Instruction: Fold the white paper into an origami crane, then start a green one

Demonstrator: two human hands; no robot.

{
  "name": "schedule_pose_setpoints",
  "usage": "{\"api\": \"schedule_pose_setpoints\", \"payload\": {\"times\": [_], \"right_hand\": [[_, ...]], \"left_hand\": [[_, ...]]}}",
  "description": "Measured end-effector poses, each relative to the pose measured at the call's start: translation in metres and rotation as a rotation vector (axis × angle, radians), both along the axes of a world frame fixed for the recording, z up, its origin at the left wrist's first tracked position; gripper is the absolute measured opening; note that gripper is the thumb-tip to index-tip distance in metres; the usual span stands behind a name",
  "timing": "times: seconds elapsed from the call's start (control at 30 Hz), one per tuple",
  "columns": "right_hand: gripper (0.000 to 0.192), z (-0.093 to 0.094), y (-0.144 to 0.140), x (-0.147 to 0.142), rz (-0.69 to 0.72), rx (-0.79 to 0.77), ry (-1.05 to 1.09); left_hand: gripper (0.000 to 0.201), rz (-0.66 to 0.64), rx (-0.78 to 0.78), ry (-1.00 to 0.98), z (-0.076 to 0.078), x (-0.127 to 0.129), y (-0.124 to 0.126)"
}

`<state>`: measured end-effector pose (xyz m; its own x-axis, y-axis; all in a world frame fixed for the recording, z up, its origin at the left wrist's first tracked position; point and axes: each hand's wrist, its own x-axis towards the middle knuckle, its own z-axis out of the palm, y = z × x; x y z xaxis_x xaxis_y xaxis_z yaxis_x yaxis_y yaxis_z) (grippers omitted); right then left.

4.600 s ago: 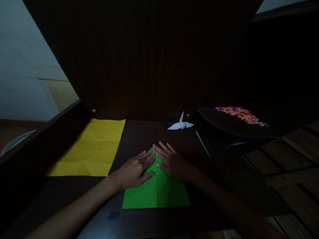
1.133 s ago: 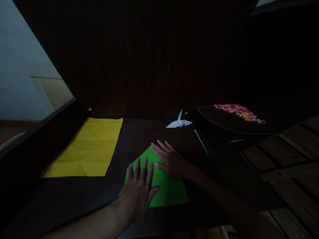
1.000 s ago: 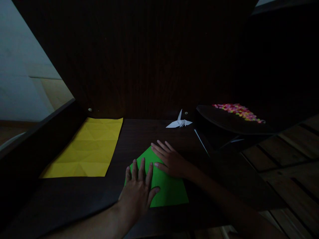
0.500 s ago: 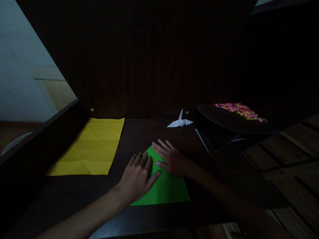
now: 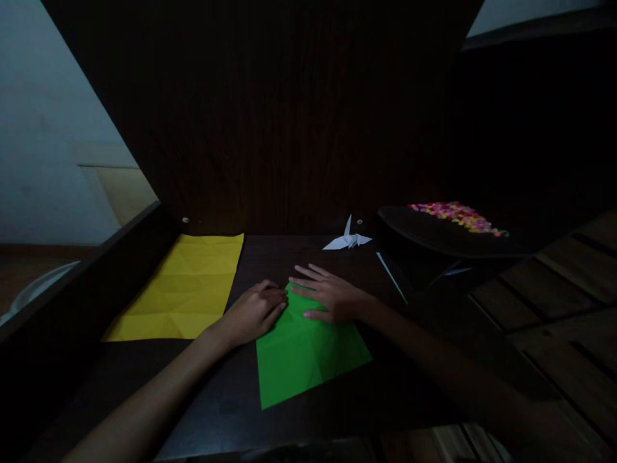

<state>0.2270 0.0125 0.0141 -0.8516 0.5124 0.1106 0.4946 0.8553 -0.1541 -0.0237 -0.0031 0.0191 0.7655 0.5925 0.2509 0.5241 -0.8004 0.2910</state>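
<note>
A green paper sheet (image 5: 308, 350) lies flat on the dark wooden table (image 5: 289, 257), turned a little so that its near left corner points toward the table's front edge. Faint creases cross its surface. Both hands rest on the sheet's far end.

The left hand (image 5: 253, 313) sits at the far left corner of the green sheet, knuckles up. Its fingers (image 5: 274, 302) are curled loosely inward, with their tips at the paper's edge; the light is too dim to tell whether they pinch the edge or only press on it.

The right hand (image 5: 332, 297) lies just right of the left hand, palm down on the far edge of the green sheet. Its fingers (image 5: 308, 273) are spread and stretched out flat, pointing left and gripping nothing. The fingertips of the two hands nearly meet above the sheet's far corner.

Left of the green sheet, and apart from it, a yellow paper sheet (image 5: 186, 289) lies flat, marked by a grid of old creases. Beyond the green sheet, near the dark wooden back panel (image 5: 289, 128), stands a small white paper crane (image 5: 348, 239). To the right of the sheet a dark round tray (image 5: 434, 235) carries a heap of small bright pieces (image 5: 457, 216) in pink, yellow and orange.
</note>
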Motion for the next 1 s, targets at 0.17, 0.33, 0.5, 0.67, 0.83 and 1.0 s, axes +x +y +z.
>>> {"api": "schedule_pose_setpoints", "payload": {"times": [0.17,0.33,0.5,0.67,0.83,1.0], "right_hand": [[0.053,0.004,0.002,0.000,-0.010,0.105,0.039],[0.033,0.007,0.003,0.000,-0.021,0.178,0.018],[0.025,0.006,0.000,-0.005,-0.075,0.179,0.029],[0.024,-0.002,-0.008,-0.013,-0.175,0.230,0.095],[0.025,-0.011,-0.013,-0.017,-0.237,0.280,0.127],[0.024,-0.016,-0.012,-0.019,-0.265,0.299,0.133]], "left_hand": [[0.020,-0.033,0.033,-0.009,-0.001,-0.004,0.003],[0.021,-0.003,0.077,0.028,-0.003,-0.007,0.003],[0.031,0.035,0.112,-0.004,-0.012,-0.010,0.006],[0.048,0.055,0.138,0.072,-0.024,-0.013,0.012],[0.049,0.081,0.127,0.146,-0.026,-0.015,0.013],[0.051,0.077,0.097,0.165,-0.022,-0.016,0.014]]}}
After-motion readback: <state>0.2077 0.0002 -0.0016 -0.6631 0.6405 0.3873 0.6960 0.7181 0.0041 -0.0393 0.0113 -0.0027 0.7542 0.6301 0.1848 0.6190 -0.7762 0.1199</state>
